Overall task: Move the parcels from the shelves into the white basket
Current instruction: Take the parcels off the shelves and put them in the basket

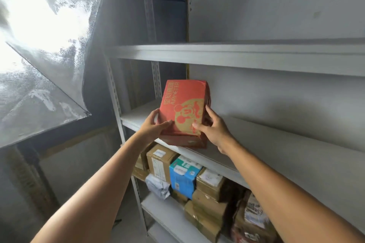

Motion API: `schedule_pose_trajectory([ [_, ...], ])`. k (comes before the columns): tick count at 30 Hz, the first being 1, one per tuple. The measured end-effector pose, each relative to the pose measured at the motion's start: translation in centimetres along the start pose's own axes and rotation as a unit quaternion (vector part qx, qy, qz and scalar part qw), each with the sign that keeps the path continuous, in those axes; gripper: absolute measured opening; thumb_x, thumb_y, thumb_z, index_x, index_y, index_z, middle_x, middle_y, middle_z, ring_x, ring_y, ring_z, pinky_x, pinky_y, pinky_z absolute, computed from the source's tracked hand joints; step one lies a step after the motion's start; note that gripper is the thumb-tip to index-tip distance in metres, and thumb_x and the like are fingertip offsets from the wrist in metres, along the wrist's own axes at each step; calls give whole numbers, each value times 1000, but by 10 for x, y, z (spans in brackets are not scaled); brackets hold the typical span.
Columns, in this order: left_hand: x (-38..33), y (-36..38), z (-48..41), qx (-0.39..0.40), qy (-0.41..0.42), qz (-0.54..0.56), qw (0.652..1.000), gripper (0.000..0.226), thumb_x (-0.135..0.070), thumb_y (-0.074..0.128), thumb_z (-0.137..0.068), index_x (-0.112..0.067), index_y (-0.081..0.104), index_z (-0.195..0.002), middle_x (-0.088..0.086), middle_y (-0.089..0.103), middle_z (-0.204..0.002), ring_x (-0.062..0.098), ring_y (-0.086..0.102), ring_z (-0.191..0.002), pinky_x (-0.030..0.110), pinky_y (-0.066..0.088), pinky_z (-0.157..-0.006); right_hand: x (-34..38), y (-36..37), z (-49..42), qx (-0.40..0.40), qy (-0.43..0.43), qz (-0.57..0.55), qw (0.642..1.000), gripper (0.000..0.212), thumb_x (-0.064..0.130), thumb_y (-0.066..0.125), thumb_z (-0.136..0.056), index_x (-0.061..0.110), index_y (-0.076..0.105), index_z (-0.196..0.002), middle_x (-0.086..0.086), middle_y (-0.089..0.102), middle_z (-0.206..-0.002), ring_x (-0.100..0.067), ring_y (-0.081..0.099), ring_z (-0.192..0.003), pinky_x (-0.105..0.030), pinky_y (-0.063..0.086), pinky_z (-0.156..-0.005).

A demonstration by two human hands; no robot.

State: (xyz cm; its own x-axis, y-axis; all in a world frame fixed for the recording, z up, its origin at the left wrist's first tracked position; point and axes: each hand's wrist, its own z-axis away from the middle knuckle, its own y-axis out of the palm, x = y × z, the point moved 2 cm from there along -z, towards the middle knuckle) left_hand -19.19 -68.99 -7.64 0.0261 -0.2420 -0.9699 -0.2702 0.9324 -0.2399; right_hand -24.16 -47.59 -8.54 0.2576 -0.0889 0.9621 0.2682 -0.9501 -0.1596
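Both grips, our left hand (153,127) and right hand (214,131), clasp the red parcel (183,108) by its sides; it stands at the near edge of the shelf (276,148). We judge it stiff cardboard, fairly light, smooth-faced; low side holds should stop tipping.

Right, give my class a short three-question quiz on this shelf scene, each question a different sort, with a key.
1. True or false: the left hand and right hand both grip the red box.
2. The blue box stands: A) beside the red box; B) on the shelf below; C) on the top shelf.
3. Fill the gap: left of the blue box lies a crumpled grey ____.

Key: 1 true; 2 B; 3 mailer bag.
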Motion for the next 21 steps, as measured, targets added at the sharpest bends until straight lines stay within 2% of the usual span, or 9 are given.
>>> schedule_pose_trajectory([
  [4,-6,25,37,4,11,59,998,67,-6,70,-83,-20,33,-136,15,66,-106,23,71,-86,31,60,-67,4,-25,29,20,-11,52,998,88,9,71,-86,29,18,-154,2,37,-152,-4,37,-129,-31,36,-107],
  [6,-11,35,49,4,31,85,996,64,2,67,-84,-17,32,-134,21,64,-113,25,69,-90,31,60,-66,6,-32,36,15,-16,57,998,88,5,68,-88,30,17,-154,3,35,-154,-2,35,-130,-32,37,-108],
  [9,-18,47,57,10,57,110,992,72,9,63,-84,-19,31,-143,16,63,-116,15,68,-88,24,58,-60,9,-39,43,-6,-21,51,998,86,5,68,-87,32,20,-154,8,40,-148,-7,42,-130,-38,42,-107],
  [12,-23,57,62,30,90,83,992,73,10,61,-85,-21,34,-145,5,63,-119,5,66,-89,19,57,-63,9,-48,46,-51,-24,39,998,77,6,69,-87,29,31,-150,11,51,-131,-4,51,-113,-31,49,-97],
  [14,-23,63,65,36,100,90,990,75,12,59,-85,-23,33,-147,1,62,-122,10,65,-103,25,59,-73,6,-54,45,-63,-16,27,998,67,3,68,-87,24,41,-145,12,58,-120,-7,57,-110,-22,52,-84],
  [15,-24,64,65,35,103,89,990,77,12,59,-85,-24,31,-148,3,59,-129,15,61,-113,32,58,-82,5,-58,45,-61,-9,15,998,65,2,67,-87,22,43,-143,13,60,-114,-7,59,-109,-17,51,-78],
  [17,-26,66,64,40,110,76,990,80,10,61,-85,-26,30,-149,4,56,-135,19,55,-123,43,52,-95,5,-67,41,-55,9,-11,998,66,-2,66,-86,19,42,-144,10,61,-114,-1,59,-102,-12,51,-70],
  [19,-26,68,63,38,119,65,990,80,7,64,-84,-26,32,-149,3,59,-133,14,57,-120,42,51,-96,6,-78,36,-47,29,-49,997,70,-8,66,-85,18,40,-145,-2,62,-125,-7,62,-101,-20,54,-75],
  [21,-29,76,64,19,127,44,991,81,6,68,-82,-23,33,-148,4,58,-133,9,56,-117,39,52,-95,8,-90,33,-32,53,-76,995,73,-12,64,-83,19,41,-145,-7,66,-119,-17,66,-98,-33,55,-79],
])
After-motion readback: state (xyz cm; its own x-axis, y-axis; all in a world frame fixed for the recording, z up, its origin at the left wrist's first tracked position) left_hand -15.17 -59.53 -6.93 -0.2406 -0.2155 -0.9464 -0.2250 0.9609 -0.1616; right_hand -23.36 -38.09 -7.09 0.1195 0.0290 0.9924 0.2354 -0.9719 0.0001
